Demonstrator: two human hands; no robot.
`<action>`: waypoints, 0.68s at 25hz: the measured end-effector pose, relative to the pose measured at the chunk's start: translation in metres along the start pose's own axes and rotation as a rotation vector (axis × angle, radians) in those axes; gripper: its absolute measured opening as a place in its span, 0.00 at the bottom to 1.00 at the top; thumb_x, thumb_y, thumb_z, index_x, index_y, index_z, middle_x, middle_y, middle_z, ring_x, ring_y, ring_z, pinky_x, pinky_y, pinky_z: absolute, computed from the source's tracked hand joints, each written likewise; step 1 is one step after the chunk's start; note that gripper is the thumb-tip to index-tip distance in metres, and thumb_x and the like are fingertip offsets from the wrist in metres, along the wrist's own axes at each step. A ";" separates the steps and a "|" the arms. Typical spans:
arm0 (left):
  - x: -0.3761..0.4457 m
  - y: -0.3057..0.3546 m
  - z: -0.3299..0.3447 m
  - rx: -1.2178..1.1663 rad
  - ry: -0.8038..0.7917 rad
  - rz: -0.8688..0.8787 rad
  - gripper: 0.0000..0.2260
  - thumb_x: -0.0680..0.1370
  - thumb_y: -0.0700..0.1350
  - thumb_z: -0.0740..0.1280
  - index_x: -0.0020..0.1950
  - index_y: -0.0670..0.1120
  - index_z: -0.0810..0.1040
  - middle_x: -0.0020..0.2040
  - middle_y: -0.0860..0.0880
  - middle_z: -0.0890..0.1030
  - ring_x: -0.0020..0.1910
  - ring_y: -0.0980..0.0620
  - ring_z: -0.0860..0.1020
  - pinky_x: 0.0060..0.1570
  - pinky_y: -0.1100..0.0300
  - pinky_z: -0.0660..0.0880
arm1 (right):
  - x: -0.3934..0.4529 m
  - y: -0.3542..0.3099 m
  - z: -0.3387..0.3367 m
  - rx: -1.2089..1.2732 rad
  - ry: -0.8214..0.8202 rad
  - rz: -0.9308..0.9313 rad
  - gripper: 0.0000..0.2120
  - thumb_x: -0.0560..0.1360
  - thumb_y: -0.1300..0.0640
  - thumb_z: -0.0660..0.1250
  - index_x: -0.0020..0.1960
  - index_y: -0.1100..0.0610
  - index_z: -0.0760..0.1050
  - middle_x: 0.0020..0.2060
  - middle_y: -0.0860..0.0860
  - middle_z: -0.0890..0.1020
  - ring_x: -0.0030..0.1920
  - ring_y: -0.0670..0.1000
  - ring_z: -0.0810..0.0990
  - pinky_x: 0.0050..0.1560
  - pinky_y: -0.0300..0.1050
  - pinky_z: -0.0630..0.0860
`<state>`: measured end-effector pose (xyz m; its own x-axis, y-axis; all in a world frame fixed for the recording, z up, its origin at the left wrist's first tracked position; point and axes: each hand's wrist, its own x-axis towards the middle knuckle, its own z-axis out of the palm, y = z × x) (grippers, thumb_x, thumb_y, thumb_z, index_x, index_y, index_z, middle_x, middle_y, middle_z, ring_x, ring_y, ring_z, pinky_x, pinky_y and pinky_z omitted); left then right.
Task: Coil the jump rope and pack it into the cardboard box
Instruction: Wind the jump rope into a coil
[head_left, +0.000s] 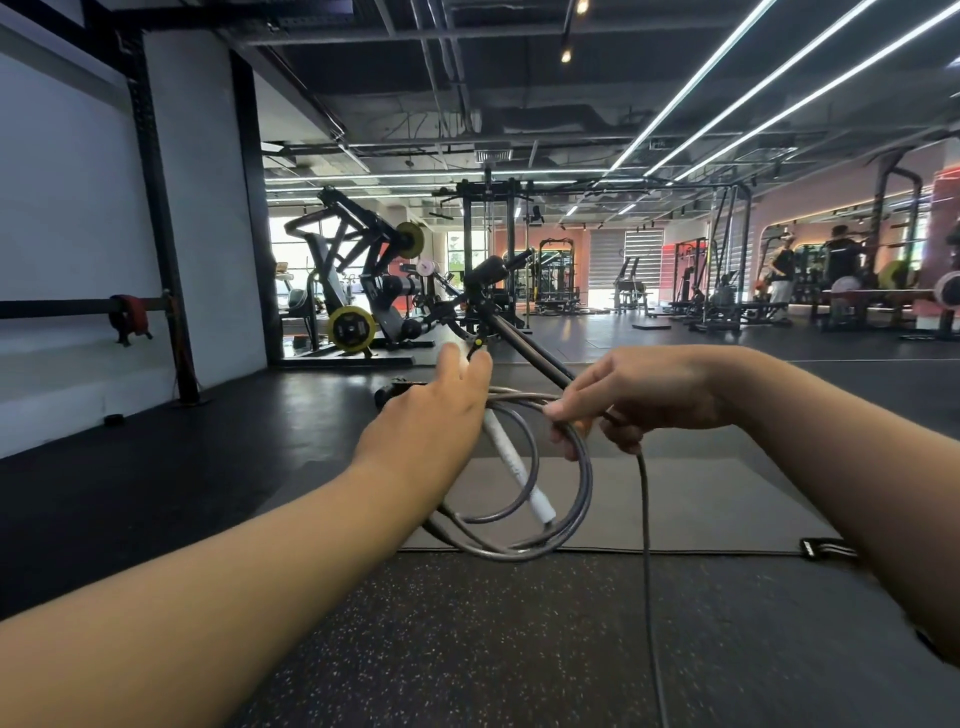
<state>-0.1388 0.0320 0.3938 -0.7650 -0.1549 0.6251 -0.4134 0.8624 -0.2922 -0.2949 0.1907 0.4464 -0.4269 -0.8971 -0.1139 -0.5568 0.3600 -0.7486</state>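
Above the dark speckled rubber floor (467, 649), both bare arms reach forward and hold the grey plastic-coated jump rope (584, 483) in the air. Left hand (434, 415) is closed around the upper end of the slim white cylindrical handle (514, 470), with the index finger and thumb stretched forward; the handle points down and to the right, through the loops. Right hand (636, 397) pinches the top of the coil, its fingers curled around several strands. Two or three round loops hang between the hands, and their lowest edge is just above the near edge of the grey rectangular floor mat (675, 499). One loose strand falls straight down from the right hand and leaves the picture at the bottom edge. Beyond the mat stands a black angled exercise machine (493, 312), close behind the hands. To the left, the floor is open up to the white wall (67, 208); to the right, it is open well into the gym hall.
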 end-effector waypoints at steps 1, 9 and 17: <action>-0.001 0.003 0.000 -0.035 -0.006 -0.056 0.21 0.79 0.30 0.55 0.70 0.43 0.59 0.63 0.41 0.64 0.40 0.41 0.78 0.34 0.54 0.69 | -0.001 0.005 -0.004 0.001 0.006 0.008 0.15 0.72 0.44 0.75 0.46 0.57 0.85 0.42 0.55 0.85 0.31 0.49 0.71 0.36 0.43 0.73; 0.001 -0.027 0.014 -0.214 -0.102 -0.484 0.09 0.82 0.42 0.60 0.61 0.41 0.70 0.58 0.43 0.72 0.49 0.43 0.73 0.39 0.51 0.67 | -0.002 0.038 0.004 0.344 0.230 -0.073 0.20 0.75 0.42 0.71 0.34 0.52 0.68 0.28 0.52 0.66 0.27 0.52 0.70 0.36 0.48 0.79; 0.008 -0.008 0.020 -0.446 0.079 -0.660 0.19 0.84 0.55 0.55 0.54 0.43 0.78 0.40 0.47 0.76 0.42 0.43 0.73 0.39 0.54 0.67 | 0.035 0.013 0.043 0.953 0.323 -0.346 0.16 0.76 0.41 0.70 0.53 0.52 0.75 0.64 0.58 0.80 0.67 0.66 0.79 0.59 0.69 0.80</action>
<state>-0.1515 0.0144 0.3863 -0.3870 -0.6800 0.6227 -0.5195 0.7188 0.4620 -0.2865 0.1530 0.4042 -0.5985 -0.7516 0.2772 0.0444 -0.3766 -0.9253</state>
